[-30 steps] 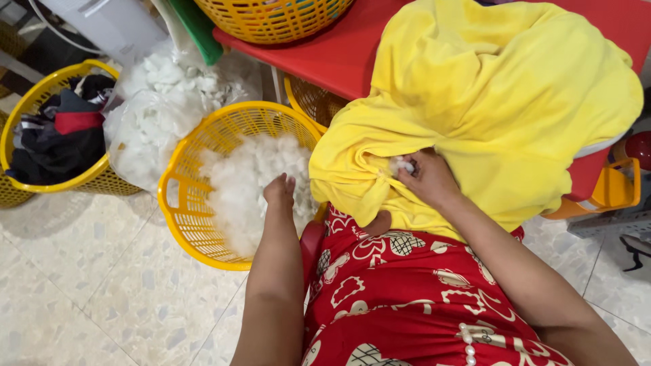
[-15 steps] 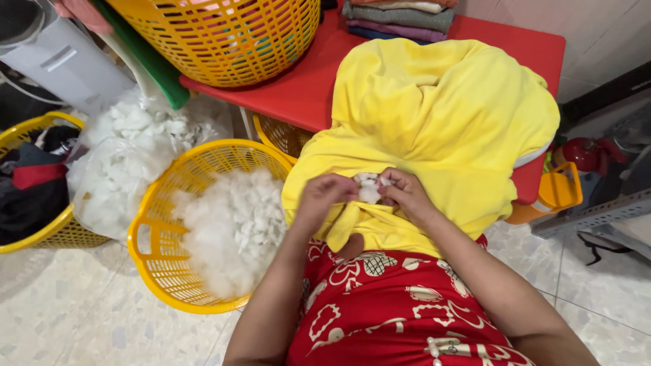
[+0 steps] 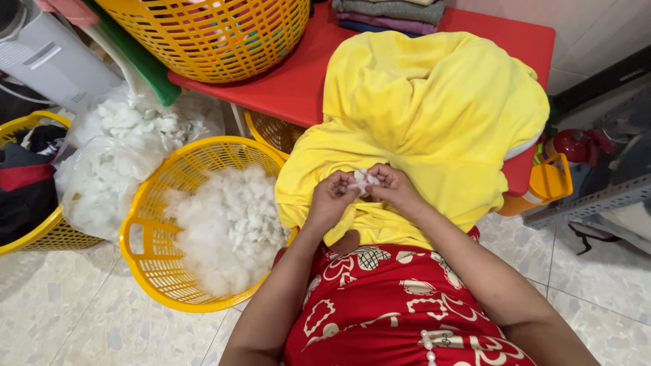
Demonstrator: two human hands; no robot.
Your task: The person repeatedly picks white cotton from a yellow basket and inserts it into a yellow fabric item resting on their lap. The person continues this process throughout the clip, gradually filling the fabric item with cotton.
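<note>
A big yellow fabric cushion cover [image 3: 434,115] lies over the red table [image 3: 298,85] and hangs down onto my lap. My left hand [image 3: 332,200] and my right hand [image 3: 393,188] meet at its lower edge. Both pinch a small clump of white stuffing [image 3: 363,180] at an opening in the cloth. To my left on the floor stands a yellow plastic basket [image 3: 146,251] filled with loose white stuffing [image 3: 227,230].
A clear plastic bag of white stuffing [image 3: 115,156] leans behind the basket. Another yellow basket with dark clothes [image 3: 27,196] sits at far left. A large yellow basket [image 3: 210,34] and folded cloths [image 3: 393,13] rest on the table. An orange container [image 3: 542,186] stands at right.
My left hand left the basket of stuffing and came up to the yellow cover, where it joined my right hand on the white clump. The view shifted slightly.
</note>
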